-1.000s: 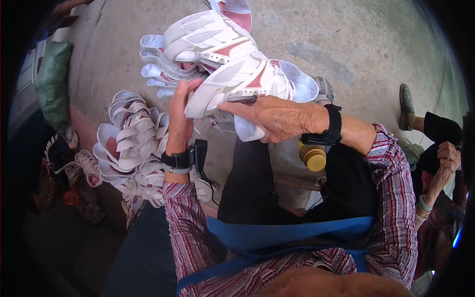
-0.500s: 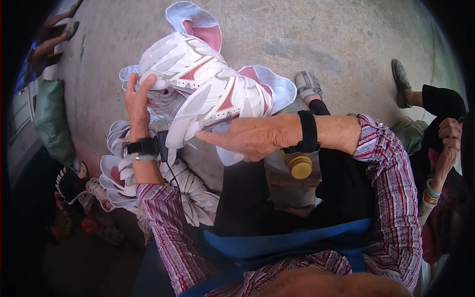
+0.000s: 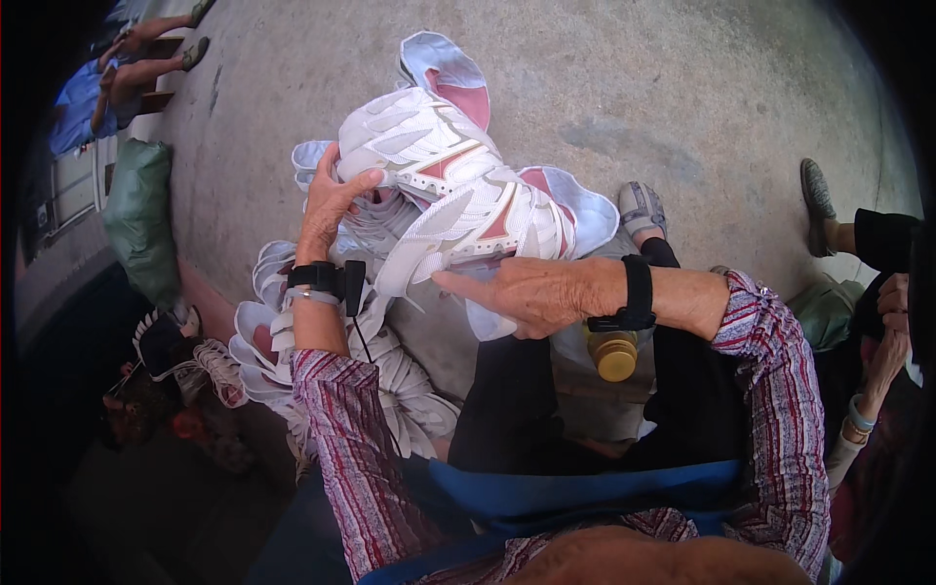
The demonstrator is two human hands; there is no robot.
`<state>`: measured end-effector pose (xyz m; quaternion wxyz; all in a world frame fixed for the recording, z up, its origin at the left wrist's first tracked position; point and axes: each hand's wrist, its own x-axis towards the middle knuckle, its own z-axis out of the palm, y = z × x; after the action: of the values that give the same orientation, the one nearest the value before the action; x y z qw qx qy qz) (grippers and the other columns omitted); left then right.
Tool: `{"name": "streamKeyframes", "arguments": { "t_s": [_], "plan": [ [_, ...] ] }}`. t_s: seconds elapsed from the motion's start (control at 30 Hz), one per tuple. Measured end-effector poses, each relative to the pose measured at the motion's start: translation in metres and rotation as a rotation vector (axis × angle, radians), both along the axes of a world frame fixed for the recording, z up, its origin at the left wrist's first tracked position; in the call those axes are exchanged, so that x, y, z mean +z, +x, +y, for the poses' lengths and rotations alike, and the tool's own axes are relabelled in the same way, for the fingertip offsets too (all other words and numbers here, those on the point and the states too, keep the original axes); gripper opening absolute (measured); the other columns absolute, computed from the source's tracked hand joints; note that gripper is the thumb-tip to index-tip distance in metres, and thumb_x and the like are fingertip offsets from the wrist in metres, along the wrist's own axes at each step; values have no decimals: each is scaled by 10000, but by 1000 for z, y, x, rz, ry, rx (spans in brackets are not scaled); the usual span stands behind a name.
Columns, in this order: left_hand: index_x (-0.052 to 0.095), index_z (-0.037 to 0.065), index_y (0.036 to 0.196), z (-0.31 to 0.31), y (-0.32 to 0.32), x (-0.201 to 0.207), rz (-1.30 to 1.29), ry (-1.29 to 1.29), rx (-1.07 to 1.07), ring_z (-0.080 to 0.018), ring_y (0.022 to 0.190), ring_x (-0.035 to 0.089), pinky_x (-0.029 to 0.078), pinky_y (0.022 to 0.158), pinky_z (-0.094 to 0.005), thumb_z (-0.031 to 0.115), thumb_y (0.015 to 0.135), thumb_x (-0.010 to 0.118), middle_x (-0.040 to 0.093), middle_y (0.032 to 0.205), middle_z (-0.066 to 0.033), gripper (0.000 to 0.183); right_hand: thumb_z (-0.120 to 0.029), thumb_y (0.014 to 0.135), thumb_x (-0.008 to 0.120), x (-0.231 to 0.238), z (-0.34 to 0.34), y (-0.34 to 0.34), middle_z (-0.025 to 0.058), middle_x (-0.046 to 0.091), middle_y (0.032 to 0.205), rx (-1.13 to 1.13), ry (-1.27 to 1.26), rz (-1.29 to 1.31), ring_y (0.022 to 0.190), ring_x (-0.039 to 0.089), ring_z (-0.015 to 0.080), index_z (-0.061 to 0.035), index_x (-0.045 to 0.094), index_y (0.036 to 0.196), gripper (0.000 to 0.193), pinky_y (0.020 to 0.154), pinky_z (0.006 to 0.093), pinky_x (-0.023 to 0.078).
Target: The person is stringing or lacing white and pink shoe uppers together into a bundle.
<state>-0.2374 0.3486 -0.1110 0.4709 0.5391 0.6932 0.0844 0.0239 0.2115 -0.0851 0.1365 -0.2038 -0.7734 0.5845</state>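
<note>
Two stacks of white shoe uppers (image 3: 419, 132) with pink and grey trim hang together in front of me, above the concrete floor. My left hand (image 3: 331, 200) grips their left side, thumb on the outer upper and fingers behind it. Across the near stack lies my right hand (image 3: 536, 295), palm side hidden, its index finger stretched along a strap-like white end. The other fingers of that hand curl under the near edge against the uppers. Pale blue and pink linings show at the flared ends of the stacks.
More white uppers (image 3: 395, 380) lie piled beside my left forearm. A jar with a yellow lid (image 3: 614, 358) stands between my legs. At far left leans a green sack (image 3: 138, 224). Another person's hand (image 3: 892, 302) is at right, and other people sit at upper left.
The whole view has shifted, so most things appear farther right and lower. Both hands keep their hold on the shoe uppers, with little visible change in grip.
</note>
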Motion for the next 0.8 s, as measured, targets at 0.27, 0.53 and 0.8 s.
{"name": "streamKeyframes", "arguments": {
  "t_s": [0.27, 0.53, 0.8],
  "plan": [
    [542, -18, 1026, -36, 20, 39, -26, 134, -76, -125, 767, 562, 443, 560, -226, 274, 599, 793, 607, 908, -81, 574, 5, 627, 667, -2, 26, 12, 221, 599, 861, -171, -49, -27, 804, 611, 328, -20, 259, 1331, 815, 713, 372, 487],
    [480, 20, 695, -88, 79, 106, 97, 482, -202, -145, 559, 535, 410, 499, -289, 113, 692, 705, 540, 651, -73, 244, -44, 611, 676, -14, 63, 67, 104, 589, 1076, -497, 148, -150, 918, 583, 273, -91, 496, 1183, 601, 872, 356, 436],
    [499, 37, 751, -147, 157, 44, -194, 474, -692, -308, 622, 554, 445, 511, -392, 115, 699, 662, 515, 736, -115, 188, -78, 714, 563, 0, 84, 105, 152, 572, 1036, -665, 231, -287, 983, 551, 292, -67, 472, 1207, 501, 869, 399, 439]
  ]
}}
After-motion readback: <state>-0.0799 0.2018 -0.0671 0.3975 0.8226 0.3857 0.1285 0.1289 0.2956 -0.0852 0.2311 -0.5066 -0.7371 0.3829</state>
